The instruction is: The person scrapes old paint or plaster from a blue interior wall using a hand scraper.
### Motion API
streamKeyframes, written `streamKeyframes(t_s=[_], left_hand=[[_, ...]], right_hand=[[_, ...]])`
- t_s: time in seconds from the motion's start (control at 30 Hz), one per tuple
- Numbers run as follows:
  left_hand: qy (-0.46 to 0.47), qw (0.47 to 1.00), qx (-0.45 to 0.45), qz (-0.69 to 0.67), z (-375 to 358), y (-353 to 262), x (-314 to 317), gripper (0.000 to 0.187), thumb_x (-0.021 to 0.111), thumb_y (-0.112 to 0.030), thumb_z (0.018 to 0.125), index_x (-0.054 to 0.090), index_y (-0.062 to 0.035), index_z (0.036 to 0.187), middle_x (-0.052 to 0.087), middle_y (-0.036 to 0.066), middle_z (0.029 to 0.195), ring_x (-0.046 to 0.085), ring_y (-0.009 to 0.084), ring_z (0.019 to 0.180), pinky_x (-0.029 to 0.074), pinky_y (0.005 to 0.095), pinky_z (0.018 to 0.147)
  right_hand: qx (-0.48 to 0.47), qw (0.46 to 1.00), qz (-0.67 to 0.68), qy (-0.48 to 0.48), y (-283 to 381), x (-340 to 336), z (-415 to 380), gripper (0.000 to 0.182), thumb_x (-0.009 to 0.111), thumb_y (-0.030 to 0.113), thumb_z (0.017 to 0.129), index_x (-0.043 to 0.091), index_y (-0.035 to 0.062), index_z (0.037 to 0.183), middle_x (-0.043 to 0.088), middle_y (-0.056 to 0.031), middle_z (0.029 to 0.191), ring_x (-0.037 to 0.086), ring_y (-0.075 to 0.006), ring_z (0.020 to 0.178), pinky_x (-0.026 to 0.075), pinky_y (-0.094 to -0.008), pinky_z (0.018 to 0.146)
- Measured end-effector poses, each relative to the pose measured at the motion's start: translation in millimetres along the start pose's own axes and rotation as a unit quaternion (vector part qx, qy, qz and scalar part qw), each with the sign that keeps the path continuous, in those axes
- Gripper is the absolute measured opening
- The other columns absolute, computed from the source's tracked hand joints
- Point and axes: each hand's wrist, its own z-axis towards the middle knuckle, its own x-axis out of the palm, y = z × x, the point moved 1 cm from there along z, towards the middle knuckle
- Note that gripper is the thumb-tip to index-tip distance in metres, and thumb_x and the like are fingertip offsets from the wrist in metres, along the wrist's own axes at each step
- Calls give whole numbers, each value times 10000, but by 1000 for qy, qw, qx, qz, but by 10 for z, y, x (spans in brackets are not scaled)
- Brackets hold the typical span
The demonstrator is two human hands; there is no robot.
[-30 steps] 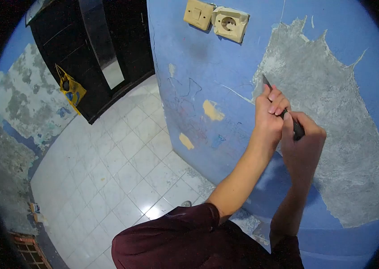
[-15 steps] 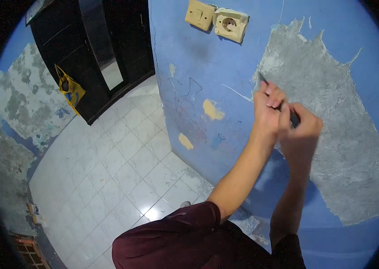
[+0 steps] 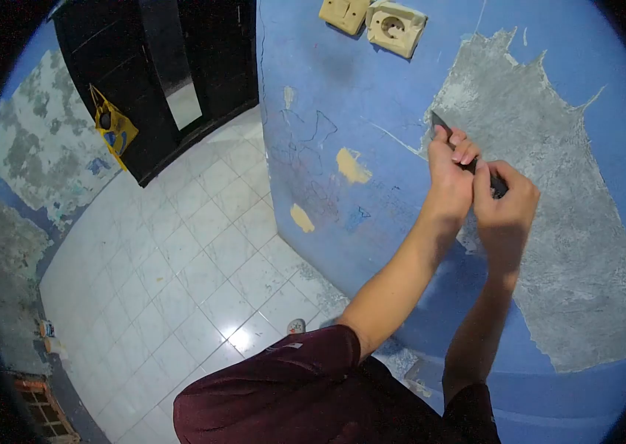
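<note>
My left hand (image 3: 452, 166) is closed around the front of a black-handled scraper (image 3: 504, 189). Its narrow dark blade tip points up and left, at the left border of a bare grey plaster patch (image 3: 572, 244) in the blue wall. Further back, my right hand (image 3: 504, 201) grips the rear end of the same handle, close beside the left. My fingers and palms hide most of the handle. Ragged blue paint (image 3: 387, 137) edges the patch, with a thin pale scratch running left from near the blade.
Above left of my hands are a light switch (image 3: 344, 13) and a wall socket (image 3: 394, 28). Cream filler spots (image 3: 352, 167) mark the blue wall. White floor tiles (image 3: 180, 259) lie at left, with a dark wardrobe (image 3: 106, 59) and a hanging yellow bag (image 3: 117, 133) behind.
The view has shifted slightly, so the wall and sockets sit higher and further right. Both hands keep hold of the scraper, whose tip stays near the patch's left edge.
</note>
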Motion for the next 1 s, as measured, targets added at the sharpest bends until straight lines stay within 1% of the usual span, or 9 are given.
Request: streamKeyframes(t_s=[0.1,0.17,0.2,0.3,0.37,0.5,0.57,0.7,1.0], left_hand=[[-9,999,-28,-16,-38,35,-22,305,390,-273,1010,415,-75,779,400,-8,606,296,86,429,315,223,403],[-1,999,-37,-26,-31,1,-8,293,393,-258,1010,419,-79,780,396,-9,604,304,86,436,316,220,413],[3,1000,-20,-13,3,-9,-21,307,387,-267,1012,419,-83,769,392,-9,599,300,85,434,314,219,415],[3,1000,-21,-5,-62,-2,-53,352,371,-301,1015,416,-92,735,366,-13,568,289,86,429,308,218,416],[12,999,-52,-2,13,32,22,383,361,-326,1016,413,-98,712,346,-17,542,282,86,426,305,218,414],[-18,1000,-19,9,73,-45,-47,467,323,-385,1017,402,-102,653,284,-26,474,263,89,402,286,226,388],[13,993,-100,-66,85,-107,-84,471,316,-383,1018,399,-99,652,304,-25,479,252,91,374,269,232,368],[-11,996,-75,-45,40,-98,-24,371,330,-374,1019,401,-108,770,361,-33,554,248,79,378,259,222,359],[9,993,-119,-20,-91,-197,35,394,336,-383,1016,386,-119,729,328,-36,522,244,81,368,235,232,349]], right_hand=[[16,998,-43,38,22,5,11,203,586,122,825,615,-51,723,596,-214,642,617,-324,557,445,-361,530],[-24,997,-69,5,0,60,10,189,595,104,842,626,-62,757,578,-151,585,508,-149,503,412,-308,522],[-19,997,-71,8,-2,56,3,189,595,104,842,626,-62,757,578,-151,585,508,-149,503,412,-308,522],[16,999,-48,14,-2,61,22,183,602,102,836,626,-60,754,575,-149,584,506,-157,496,411,-306,521],[-77,993,-82,-34,-42,97,44,198,592,107,814,584,-31,672,565,-206,596,582,-353,526,434,-367,515],[11,1000,-28,9,-29,27,93,193,606,101,801,571,-1,641,573,-194,605,587,-341,541,437,-391,511],[-15,998,-59,-8,-85,129,88,190,609,107,803,577,2,648,574,-188,604,583,-342,538,437,-395,511],[-24,996,-80,0,-78,108,44,192,603,121,816,580,9,662,583,-176,618,582,-345,553,435,-402,520],[-29,994,-106,-20,-36,239,-86,187,586,166,856,617,24,739,546,-145,605,555,-320,547,429,-388,522]])
